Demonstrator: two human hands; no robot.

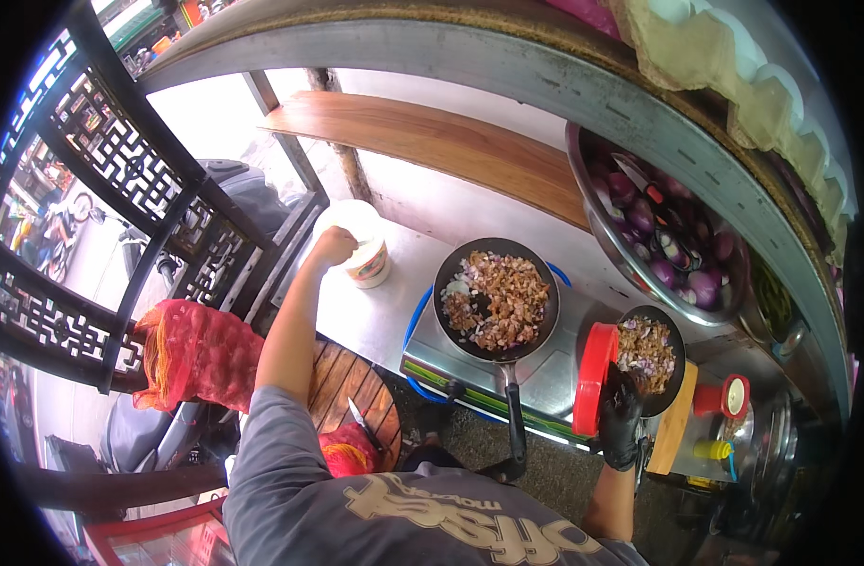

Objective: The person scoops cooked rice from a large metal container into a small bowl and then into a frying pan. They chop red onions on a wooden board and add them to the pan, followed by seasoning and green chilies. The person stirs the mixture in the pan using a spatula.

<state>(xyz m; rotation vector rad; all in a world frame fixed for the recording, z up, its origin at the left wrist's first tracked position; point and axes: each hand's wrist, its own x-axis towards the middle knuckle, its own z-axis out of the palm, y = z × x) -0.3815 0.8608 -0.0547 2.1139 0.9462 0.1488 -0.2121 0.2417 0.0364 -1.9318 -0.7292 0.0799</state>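
Observation:
My bare left hand (335, 246) reaches over the rim of a white plastic tub (369, 272), its fingers bent at the opening. Whether they hold anything is hidden. A black glove covers my right hand (621, 417), which grips a red plastic lid (593, 378) tilted on edge. That lid stands between two pans, over the right part of a steel gas stove (432, 347). On the stove's left burner sits a black frying pan (549, 318) with chopped meat and onion (509, 293). The smaller pan (678, 354) beside my right hand holds a similar mix (644, 350).
A steel bowl (601, 240) of red onions with a red-handled knife hangs over the back right. Egg trays (701, 60) rest on the upper shelf. A knife (364, 424) lies on the round wooden stool (340, 375). Red mesh sack (205, 354) at left. Pan handle (517, 424) juts towards me.

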